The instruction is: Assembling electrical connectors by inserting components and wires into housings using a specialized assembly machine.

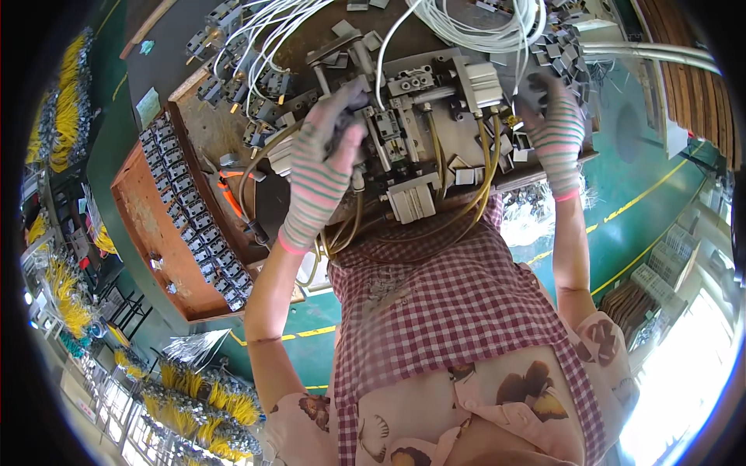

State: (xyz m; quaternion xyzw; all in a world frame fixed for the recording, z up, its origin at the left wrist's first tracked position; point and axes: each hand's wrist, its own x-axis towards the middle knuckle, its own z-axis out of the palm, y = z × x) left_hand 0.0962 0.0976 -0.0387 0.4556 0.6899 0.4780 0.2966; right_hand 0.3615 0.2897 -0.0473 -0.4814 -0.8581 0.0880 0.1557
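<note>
A: Starting with the head view, the only one, where is the fixture?

B: The fixture (409, 124) sits on the bench (167, 66), between the two gloved hands. It carries two silver blocks, one at its near edge (412, 200) and one toward its right. Tan hoses (487, 171) curve down from the right one.

A: And the left hand?

B: The left hand (322, 155) is at the fixture's left side, thumb toward the middle. Its fingers are bent, their tips dark; I can't tell whether they grip anything, since they blend into the dark parts behind.

A: What about the right hand?

B: The right hand (556, 132) is beyond the fixture's right end, near loose metal shells (566, 54). Its fingers are partly curled, with the thumb side toward the fixture. A thin white strand comes down close to them, but whether they have hold of it, I can't tell.

A: Any cable at the fixture?

B: Yes, a white cable (380, 70) drops to it from above, just right of the left hand. A white coil (470, 40) lies at the far side.

A: And on the left?

B: Pliers (231, 198) with orange handles, then rows of connectors (186, 198) along an orange tray (159, 217).
</note>
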